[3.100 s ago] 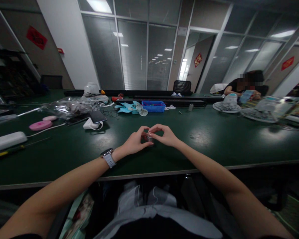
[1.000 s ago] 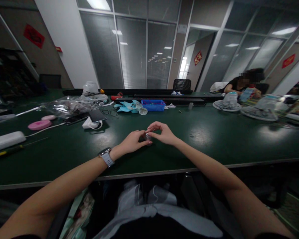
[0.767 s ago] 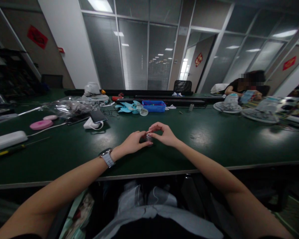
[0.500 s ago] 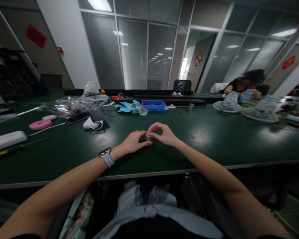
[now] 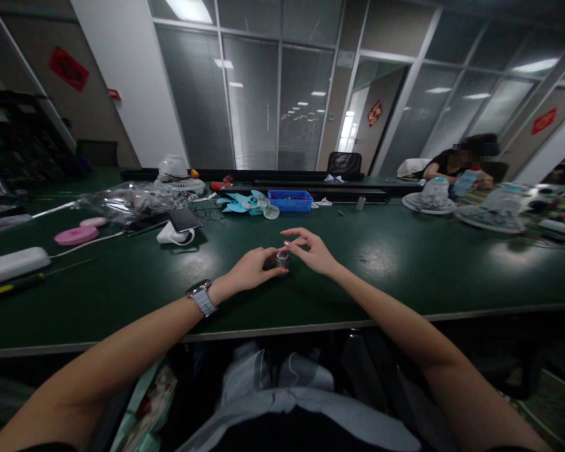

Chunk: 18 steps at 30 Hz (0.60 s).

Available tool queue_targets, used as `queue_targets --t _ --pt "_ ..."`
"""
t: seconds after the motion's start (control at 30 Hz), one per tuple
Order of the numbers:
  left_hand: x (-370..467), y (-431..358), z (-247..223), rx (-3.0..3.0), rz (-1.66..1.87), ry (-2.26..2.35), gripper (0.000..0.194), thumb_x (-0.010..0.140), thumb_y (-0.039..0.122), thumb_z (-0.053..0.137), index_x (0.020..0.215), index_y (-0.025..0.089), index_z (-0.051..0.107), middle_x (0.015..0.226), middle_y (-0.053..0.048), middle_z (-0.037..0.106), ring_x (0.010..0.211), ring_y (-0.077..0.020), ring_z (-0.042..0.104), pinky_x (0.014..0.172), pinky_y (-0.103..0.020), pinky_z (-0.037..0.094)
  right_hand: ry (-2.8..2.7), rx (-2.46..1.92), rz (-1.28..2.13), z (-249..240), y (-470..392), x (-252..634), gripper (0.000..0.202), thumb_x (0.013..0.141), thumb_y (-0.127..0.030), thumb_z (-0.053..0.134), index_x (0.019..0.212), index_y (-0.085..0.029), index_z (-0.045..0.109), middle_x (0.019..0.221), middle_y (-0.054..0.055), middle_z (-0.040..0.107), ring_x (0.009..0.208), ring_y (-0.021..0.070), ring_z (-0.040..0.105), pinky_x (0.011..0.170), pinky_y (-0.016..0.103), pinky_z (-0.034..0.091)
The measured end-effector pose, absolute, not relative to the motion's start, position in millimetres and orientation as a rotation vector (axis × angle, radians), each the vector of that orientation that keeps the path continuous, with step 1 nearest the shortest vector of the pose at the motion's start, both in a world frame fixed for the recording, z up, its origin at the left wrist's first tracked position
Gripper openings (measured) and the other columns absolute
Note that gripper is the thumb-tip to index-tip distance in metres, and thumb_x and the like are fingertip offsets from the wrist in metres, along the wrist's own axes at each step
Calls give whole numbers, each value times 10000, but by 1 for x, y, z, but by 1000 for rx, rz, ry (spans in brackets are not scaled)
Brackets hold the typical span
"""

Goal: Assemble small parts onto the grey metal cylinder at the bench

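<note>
A small grey metal cylinder (image 5: 282, 260) stands upright on the dark green table (image 5: 311, 301), near the middle. My left hand (image 5: 254, 269) is closed around it from the left, with the thumb in front and the fingers behind. Just above and right of its top is my right hand (image 5: 311, 252). Its index finger reaches out to the left, while the thumb and another finger come close together over the cylinder's rim. Whether anything small is between those fingertips cannot be made out.
A blue bin (image 5: 290, 201) stands behind my hands, beside light blue fan blades (image 5: 245, 201). A white adapter (image 5: 175, 233), pink discs (image 5: 76, 236) and a yellow-handled screwdriver (image 5: 9, 289) lie left. Fan parts (image 5: 430, 199) and a person (image 5: 456, 163) are at the right.
My right hand has lifted slightly off the cylinder's top and its index finger has stretched out, so more of the top shows. My left hand stays around the cylinder.
</note>
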State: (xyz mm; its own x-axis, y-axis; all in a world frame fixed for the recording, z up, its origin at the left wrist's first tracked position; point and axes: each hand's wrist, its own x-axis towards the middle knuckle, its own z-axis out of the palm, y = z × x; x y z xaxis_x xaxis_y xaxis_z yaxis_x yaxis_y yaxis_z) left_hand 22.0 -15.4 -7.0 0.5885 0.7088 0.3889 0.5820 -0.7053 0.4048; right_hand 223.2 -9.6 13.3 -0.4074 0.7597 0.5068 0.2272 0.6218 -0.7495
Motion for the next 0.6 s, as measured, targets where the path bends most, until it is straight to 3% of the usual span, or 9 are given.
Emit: queue_targets --t 0.2,0.6 --pt "22 -17 -5 2595 808 1057 415 825 539 575 1050 195 628 912 -48 683 794 -197 614 688 -289 444 -1981 -757 734 11 -12 224 475 734 -323 716 1155 -186 546 895 45 744 877 199 709 902 393 505" --pt "22 -15 -9 2578 817 1055 436 821 546 574 1061 184 612 908 -57 676 799 -195 618 710 -297 463 -1936 -714 671 10 -10 219 343 774 -268 679 1093 -193 576 843 25 711 834 178 699 850 358 532"
